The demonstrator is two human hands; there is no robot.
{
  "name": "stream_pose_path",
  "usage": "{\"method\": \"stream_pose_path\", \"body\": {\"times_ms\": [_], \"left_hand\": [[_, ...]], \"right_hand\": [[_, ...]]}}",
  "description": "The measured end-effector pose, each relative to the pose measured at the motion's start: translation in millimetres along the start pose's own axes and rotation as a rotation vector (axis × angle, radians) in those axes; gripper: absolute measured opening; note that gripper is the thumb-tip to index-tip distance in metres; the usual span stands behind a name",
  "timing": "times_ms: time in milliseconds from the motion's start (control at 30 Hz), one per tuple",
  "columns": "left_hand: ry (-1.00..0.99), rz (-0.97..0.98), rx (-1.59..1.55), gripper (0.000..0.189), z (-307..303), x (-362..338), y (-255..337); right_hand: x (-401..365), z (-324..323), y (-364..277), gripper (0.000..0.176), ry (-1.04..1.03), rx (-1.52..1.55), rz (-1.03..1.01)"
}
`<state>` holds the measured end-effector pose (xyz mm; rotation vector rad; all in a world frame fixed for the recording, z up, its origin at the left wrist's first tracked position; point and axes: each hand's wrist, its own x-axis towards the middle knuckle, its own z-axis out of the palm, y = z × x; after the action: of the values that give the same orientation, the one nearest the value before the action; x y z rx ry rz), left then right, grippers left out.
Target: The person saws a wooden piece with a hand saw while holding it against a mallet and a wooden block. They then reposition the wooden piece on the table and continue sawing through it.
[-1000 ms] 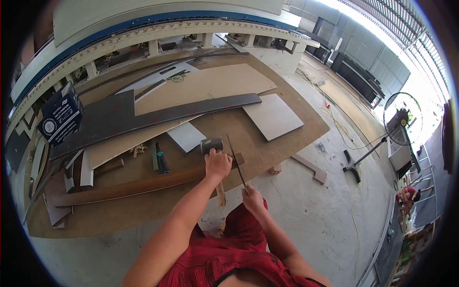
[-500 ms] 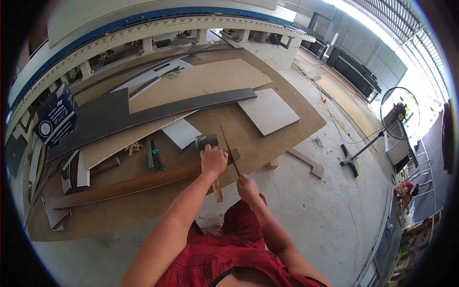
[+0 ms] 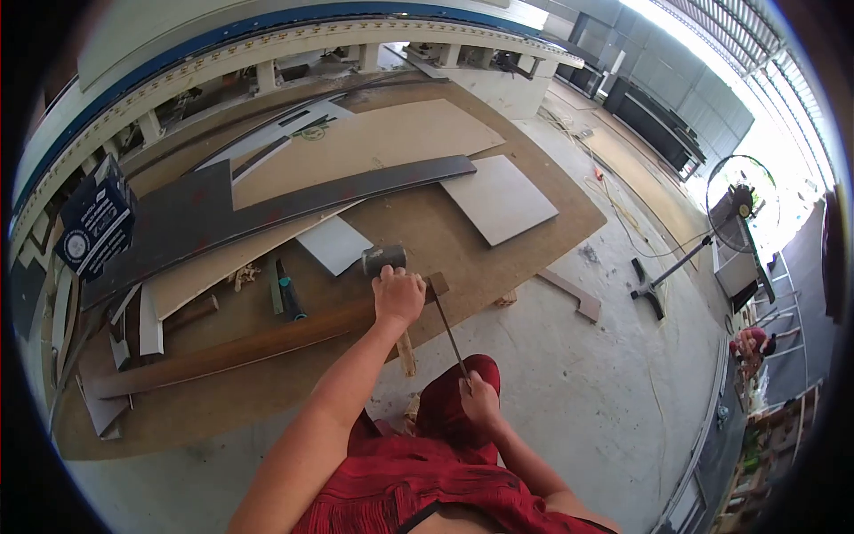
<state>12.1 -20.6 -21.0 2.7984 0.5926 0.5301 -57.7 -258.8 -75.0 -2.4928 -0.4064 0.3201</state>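
Observation:
A long brown wooden plank (image 3: 267, 343) lies along the near side of the worktable. My left hand (image 3: 398, 295) is closed over a mallet just behind its dark head (image 3: 384, 259), bearing down on the plank near its right end. The mallet's wooden handle (image 3: 406, 355) shows past the plank's near edge. My right hand (image 3: 481, 398) grips a thin saw (image 3: 450, 336), seen nearly edge-on, with its blade meeting the plank close to the end. The short wooden end (image 3: 439, 284) shows right of the blade.
Dark panel strips (image 3: 294, 200), a pale square board (image 3: 500, 200) and a blue-handled tool (image 3: 287, 292) lie on the worktable (image 3: 534, 249). A dark blue box (image 3: 100, 218) stands at left. A large machine (image 3: 267, 53) runs behind. A fan (image 3: 738, 209) stands right; a person (image 3: 752, 343) is far right.
My right hand has drawn the saw back toward my body, so less blade reaches past the plank. My left hand keeps its place on the mallet.

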Motion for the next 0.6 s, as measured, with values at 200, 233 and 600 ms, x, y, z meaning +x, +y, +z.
{"method": "stream_pose_path", "body": {"times_ms": [200, 233, 600], "left_hand": [[-0.003, 0.018, 0.033, 0.031, -4.0, -2.3, 0.6], [0.004, 0.021, 0.041, 0.031, -3.6, -2.3, -0.1], [0.037, 0.046, 0.044, 0.032, -1.7, -2.6, 1.9]], "right_hand": [[100.0, 0.8, -59.8, 0.027, 0.026, 0.064, -0.165], [101.0, 1.1, -63.6, 0.027, 0.037, 0.058, -0.163], [-13.2, -2.7, 4.6, 0.022, -0.032, 0.029, 0.006]]}}
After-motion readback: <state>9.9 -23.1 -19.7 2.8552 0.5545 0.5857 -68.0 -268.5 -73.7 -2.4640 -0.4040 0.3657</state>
